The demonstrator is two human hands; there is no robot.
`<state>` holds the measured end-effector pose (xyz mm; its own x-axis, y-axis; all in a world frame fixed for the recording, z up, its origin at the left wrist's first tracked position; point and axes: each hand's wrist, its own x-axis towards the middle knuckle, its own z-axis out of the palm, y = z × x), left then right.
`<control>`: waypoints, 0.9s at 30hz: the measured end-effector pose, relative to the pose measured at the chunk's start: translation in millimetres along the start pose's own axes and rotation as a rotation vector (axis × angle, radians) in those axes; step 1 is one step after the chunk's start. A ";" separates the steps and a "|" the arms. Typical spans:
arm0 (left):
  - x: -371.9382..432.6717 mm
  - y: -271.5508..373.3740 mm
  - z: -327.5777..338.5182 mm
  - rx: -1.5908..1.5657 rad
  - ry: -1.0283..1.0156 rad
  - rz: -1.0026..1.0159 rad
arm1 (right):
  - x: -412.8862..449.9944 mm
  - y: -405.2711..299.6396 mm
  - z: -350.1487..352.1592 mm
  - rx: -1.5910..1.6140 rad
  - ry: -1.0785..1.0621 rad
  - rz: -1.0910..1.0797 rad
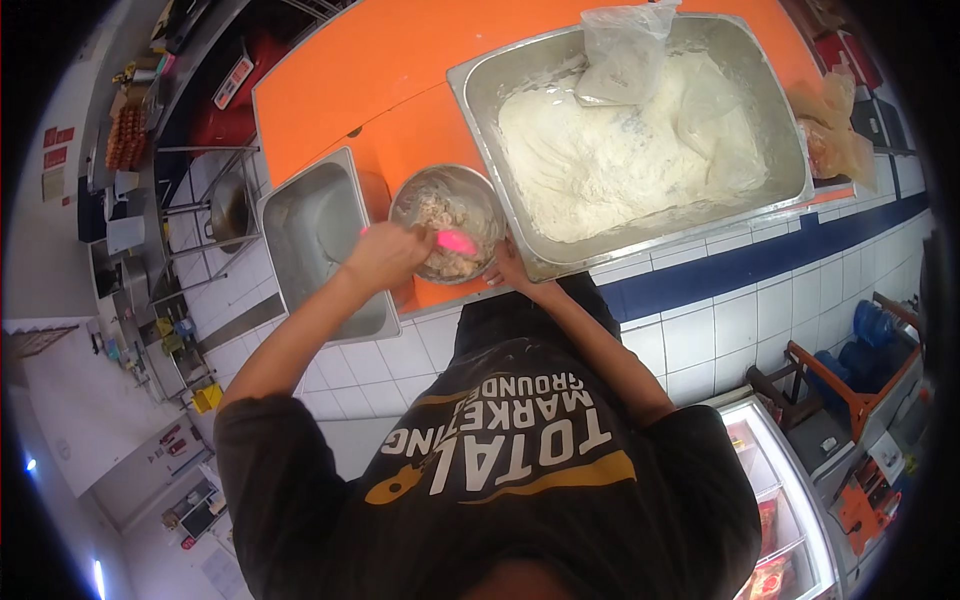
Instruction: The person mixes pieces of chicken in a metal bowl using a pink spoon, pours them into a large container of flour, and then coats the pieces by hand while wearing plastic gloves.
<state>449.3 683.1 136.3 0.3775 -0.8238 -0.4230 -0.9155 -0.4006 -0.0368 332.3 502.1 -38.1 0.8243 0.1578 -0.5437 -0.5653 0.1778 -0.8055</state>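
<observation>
My left hand point(397, 255) grips a pink spatula point(456, 241) whose blade is over a round metal bowl point(486, 196). A lumpy, wet-looking beige mixture point(442, 212) lies in the bowl and clings to its inner wall. My right hand point(511, 268) holds the bowl's near right side, with the fingers at the rim. Close on the right stands a large rectangular steel pan point(637, 264) of pale flour-like powder point(600, 165). A smaller, deep steel pan point(289, 247) stands to the left of the bowl, beneath my left forearm.
The bowl and pans stand on an orange tabletop point(360, 67). One clear plastic bag point(622, 60) hangs over the large pan's far rim; another point(720, 127) lies on the powder. Bagged goods point(829, 135) sit at the right. A lit display freezer point(780, 495) stands behind on the right.
</observation>
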 end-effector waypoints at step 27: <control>70.1 -14.6 24.3 -0.051 -0.026 -0.494 | 9.2 6.5 11.8 0.001 0.024 0.005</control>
<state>485.7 641.0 85.1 0.7604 -0.5204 -0.3886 -0.6198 -0.7602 -0.1949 335.9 516.2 -45.5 0.8217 0.1358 -0.5535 -0.5698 0.1784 -0.8021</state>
